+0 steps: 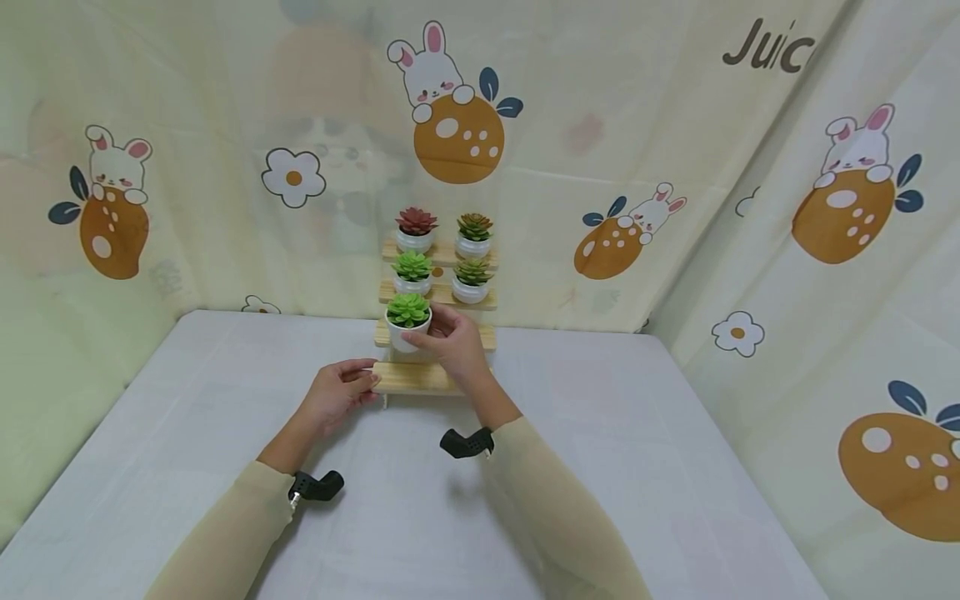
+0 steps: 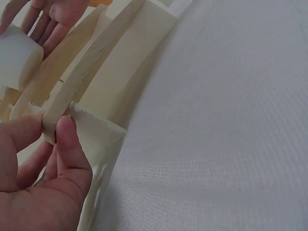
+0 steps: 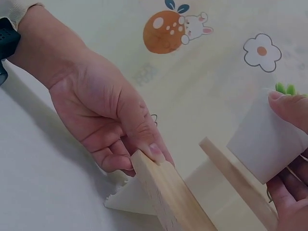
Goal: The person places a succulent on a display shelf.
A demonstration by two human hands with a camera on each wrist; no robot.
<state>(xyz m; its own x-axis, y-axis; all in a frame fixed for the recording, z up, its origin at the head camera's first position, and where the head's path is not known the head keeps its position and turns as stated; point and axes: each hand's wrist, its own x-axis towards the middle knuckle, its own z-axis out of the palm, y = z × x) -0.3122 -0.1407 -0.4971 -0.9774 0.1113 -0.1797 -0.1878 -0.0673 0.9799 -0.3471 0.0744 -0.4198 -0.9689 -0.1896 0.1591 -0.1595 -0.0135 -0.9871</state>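
My right hand [image 1: 459,343] holds a white pot [image 1: 405,335] with a bright green succulent [image 1: 408,309], thumb on the near side of the pot. The pot is over the third board of a stepped wooden plant stand [image 1: 416,379]; in the right wrist view its base appears tilted, and I cannot tell whether it touches the board. My left hand [image 1: 339,395] pinches the left end of the lowest board [image 2: 79,72] between thumb and fingers. White side supports [image 3: 132,199] show beneath that board.
On the upper boards stand a red succulent [image 1: 416,222], an orange-green one [image 1: 475,227], a green one [image 1: 412,266] and an olive one [image 1: 472,272], all in white pots. A white cloth covers the table [image 1: 375,533]. Behind hangs a printed curtain [image 1: 540,225].
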